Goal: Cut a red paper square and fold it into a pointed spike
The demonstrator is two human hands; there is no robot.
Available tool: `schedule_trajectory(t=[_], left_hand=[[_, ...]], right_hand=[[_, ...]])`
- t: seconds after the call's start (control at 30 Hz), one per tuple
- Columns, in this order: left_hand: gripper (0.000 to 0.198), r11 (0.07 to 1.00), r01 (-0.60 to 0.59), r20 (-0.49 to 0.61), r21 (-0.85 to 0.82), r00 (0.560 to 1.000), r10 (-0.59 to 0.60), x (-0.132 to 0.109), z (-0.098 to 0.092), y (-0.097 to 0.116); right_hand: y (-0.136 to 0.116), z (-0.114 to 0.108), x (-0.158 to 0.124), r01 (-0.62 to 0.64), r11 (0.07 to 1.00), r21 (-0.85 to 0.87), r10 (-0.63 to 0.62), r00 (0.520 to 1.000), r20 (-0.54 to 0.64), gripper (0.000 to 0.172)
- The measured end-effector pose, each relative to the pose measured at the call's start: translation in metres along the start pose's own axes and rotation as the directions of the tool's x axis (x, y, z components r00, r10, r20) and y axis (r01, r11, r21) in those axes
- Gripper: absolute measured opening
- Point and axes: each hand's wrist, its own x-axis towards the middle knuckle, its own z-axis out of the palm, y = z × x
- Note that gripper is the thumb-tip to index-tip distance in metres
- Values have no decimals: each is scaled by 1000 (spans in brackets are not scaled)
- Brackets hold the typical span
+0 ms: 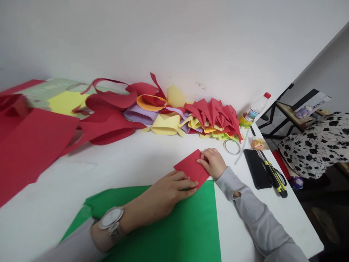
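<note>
A small folded piece of red paper point(188, 165) lies between my two hands, over the far edge of a green sheet point(191, 225). My left hand point(174, 187), with a watch on its wrist, is closed at the paper's near edge, thumb and index finger together and the other fingers resting over it. At the paper's right side, my right hand point(213, 162) pinches the edge with its fingers curled. The undersides of both hands are hidden.
Red paper cut-outs point(111, 116) and pleated red paper point(212, 112) line the wall. To the right are a tape roll point(232, 146), bottle point(257, 107), black phone point(256, 169), yellow-black cutter point(276, 178) and wrapped snack point(257, 144). A person in patterned clothing point(316, 145) is beyond the table edge.
</note>
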Motion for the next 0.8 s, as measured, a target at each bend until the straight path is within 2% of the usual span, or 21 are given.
schedule_trajectory(t=[0.17, 0.3, 0.57, 0.8], left_hand=[[56, 999, -3, 1, 51, 1000, 3, 1, 3, 3], [60, 1000, -19, -22, 20, 1000, 20, -1, 10, -1], [60, 1000, -18, 15, 9, 1000, 18, -2, 11, -6], [64, 999, -43, 21, -23, 999, 43, -3, 10, -6]], right_hand=[[-1, -1, -3, -55, 998, -31, 55, 998, -19, 23], [1, 0, -3, -94, 994, -58, 93, 995, -21, 25], [12, -7, 1, -13, 992, 124, 10, 1000, 22, 15], [5, -5, -2, -72, 997, 4, 72, 997, 8, 16]])
